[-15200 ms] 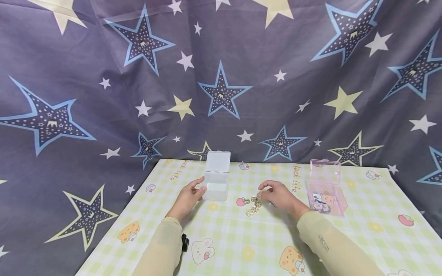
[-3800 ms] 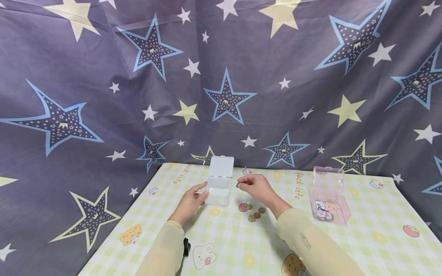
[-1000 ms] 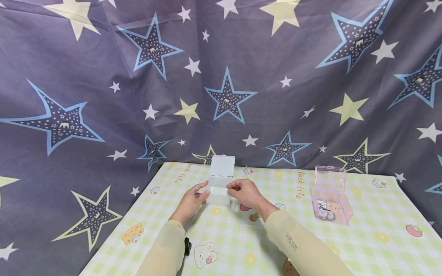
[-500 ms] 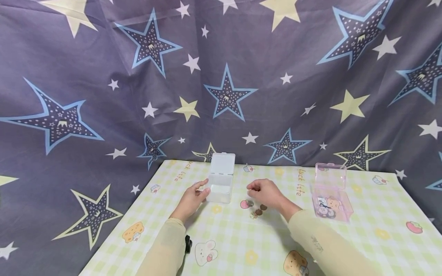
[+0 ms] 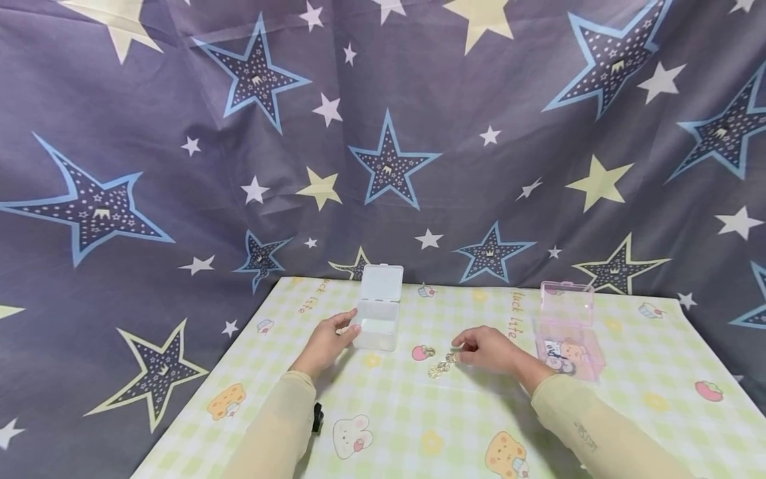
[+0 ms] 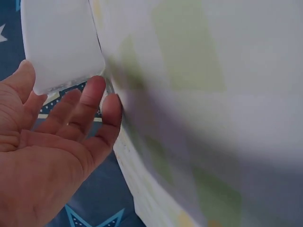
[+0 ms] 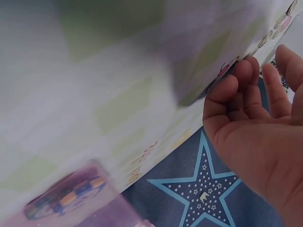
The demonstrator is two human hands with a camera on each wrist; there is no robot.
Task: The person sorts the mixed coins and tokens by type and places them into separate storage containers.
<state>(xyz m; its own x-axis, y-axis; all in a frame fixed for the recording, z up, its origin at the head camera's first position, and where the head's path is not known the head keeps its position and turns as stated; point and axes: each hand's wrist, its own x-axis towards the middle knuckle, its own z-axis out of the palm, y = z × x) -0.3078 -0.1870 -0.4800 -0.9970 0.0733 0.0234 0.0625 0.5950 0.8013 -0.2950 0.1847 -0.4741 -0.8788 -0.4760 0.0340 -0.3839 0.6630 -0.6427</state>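
A small white plastic box (image 5: 376,339) stands on the table with its lid (image 5: 382,283) raised at the back. My left hand (image 5: 328,342) holds the box by its left side; the left wrist view has the thumb and fingers on either side of its corner. To the right of the box lie several round gold coin-like pieces (image 5: 443,367), one of them (image 5: 429,351) over a printed strawberry. My right hand (image 5: 487,349) is low over the table, fingertips right beside the nearest piece. In the right wrist view its fingers (image 7: 222,92) are bent, thumb apart, with nothing seen between them.
A clear pink box (image 5: 571,352) with cartoon figures on it stands at the right, its lid (image 5: 567,303) up, near my right forearm. A checked cloth (image 5: 431,412) covers the table. A dark star-patterned curtain (image 5: 383,219) hangs behind the back edge.
My right hand has gone from the white box back right and down to the gold pieces. Fewer pieces lie there than 15 seconds ago. The left hand stays at the box.
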